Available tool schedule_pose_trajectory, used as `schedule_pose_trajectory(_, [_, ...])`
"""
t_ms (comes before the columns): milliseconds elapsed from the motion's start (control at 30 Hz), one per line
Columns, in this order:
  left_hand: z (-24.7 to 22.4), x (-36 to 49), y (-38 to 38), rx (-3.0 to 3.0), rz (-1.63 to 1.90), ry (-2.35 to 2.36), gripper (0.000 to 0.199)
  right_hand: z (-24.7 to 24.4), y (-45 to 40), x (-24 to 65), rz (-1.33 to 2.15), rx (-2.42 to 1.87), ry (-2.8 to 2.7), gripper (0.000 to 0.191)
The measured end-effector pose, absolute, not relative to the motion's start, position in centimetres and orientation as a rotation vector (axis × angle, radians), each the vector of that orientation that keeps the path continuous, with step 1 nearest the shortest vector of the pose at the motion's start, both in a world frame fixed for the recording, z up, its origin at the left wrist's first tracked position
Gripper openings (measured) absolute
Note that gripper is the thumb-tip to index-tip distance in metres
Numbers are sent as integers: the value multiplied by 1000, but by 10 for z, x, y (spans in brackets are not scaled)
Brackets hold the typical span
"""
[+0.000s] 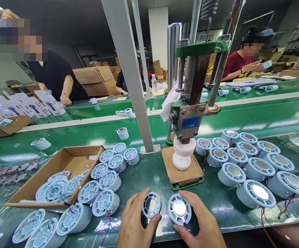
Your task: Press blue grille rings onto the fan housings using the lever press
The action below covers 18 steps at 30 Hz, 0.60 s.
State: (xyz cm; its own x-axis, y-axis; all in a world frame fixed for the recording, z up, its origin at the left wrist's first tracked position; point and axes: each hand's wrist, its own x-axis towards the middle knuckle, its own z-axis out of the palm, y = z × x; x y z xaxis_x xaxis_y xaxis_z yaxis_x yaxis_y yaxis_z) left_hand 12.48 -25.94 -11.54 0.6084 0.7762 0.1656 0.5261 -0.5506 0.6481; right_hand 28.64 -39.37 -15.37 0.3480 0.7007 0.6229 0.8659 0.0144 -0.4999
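My left hand [135,222] curls its thumb and fingers round a light-blue fan housing [147,216] with a dark, shiny centre disc. Beside it, my right hand [203,222] grips a second light-blue fan housing [171,215] with a bright silver disc in its spoked face. Both are held just above or on the green bench, a small gap apart; I cannot tell if they touch it. Behind them stands a hand press [190,120], its white upper pad [184,147] directly over a white round base [181,161] on a brown board.
On the right are several housings with silver discs [233,171]; on the left, several with open spokes [106,202]. A cardboard tray [79,155] holds light-blue rings. A grey post [131,69] rises beside the press. Across the green conveyor [100,127] other people work.
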Motion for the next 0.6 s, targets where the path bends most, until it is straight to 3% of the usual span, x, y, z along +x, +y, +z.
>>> schedule_pose_trajectory(200, [-90,146,-280,2200,601,848,78,-160,-375,271,-220,-1687,-1335,66])
schedule_pose_trajectory(367, [-83,161,-289,2241,485,880,78,-167,-373,268,-204,-1694,-1286,67])
schedule_pose_trajectory(600, [-100,158,-288,2157,618,776,78,-167,-373,260,-182,-1750,-1177,67])
